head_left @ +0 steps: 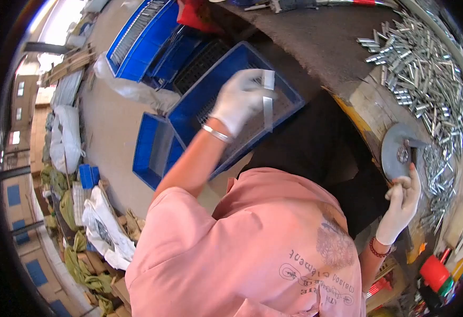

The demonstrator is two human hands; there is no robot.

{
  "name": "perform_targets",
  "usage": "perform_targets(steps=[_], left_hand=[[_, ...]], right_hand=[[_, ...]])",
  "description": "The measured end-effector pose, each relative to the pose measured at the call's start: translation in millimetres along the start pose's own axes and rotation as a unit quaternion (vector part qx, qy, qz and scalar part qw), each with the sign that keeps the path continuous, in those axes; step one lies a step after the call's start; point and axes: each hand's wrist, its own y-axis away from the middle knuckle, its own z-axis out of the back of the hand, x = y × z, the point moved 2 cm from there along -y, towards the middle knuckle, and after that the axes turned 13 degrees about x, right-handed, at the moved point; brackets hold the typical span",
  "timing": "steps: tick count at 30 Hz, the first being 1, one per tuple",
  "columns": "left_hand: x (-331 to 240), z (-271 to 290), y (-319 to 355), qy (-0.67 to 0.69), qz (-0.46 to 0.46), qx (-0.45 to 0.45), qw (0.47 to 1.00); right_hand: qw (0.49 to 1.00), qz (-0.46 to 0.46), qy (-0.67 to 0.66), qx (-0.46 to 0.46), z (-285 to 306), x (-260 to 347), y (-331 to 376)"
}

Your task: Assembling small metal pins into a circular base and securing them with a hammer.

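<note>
The strip [268, 113] is over the bin [199, 98], in the fingers of the left hand [238, 98]. The left hand is closed to a pinch on the strip; its forearm crosses the bin's near rim. The right hand [403, 203] is well right of the bin, beside the disc [395, 153], index finger extended, other fingers curled; its grip and disc contact cannot be determined.

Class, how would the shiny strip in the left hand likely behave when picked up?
Probably stiff: the strip juts straight out from the left hand. Likely light, since it looks thin and one hand holds it. Perhaps slippery, as its face looks smooth and shiny.
</note>
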Motion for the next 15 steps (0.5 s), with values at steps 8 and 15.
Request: perform_targets(steps=[8,15], left_hand=[[300,242,18,-0.37,0.181,-0.159,0.897],[370,176,-30,-0.465,0.339,-0.104,0.811]], right_hand=[[0.999,0.022,-0.028,0.002,-9,-23,-1],[0.999,0.021,0.029,-0.038,-12,-17,9]])
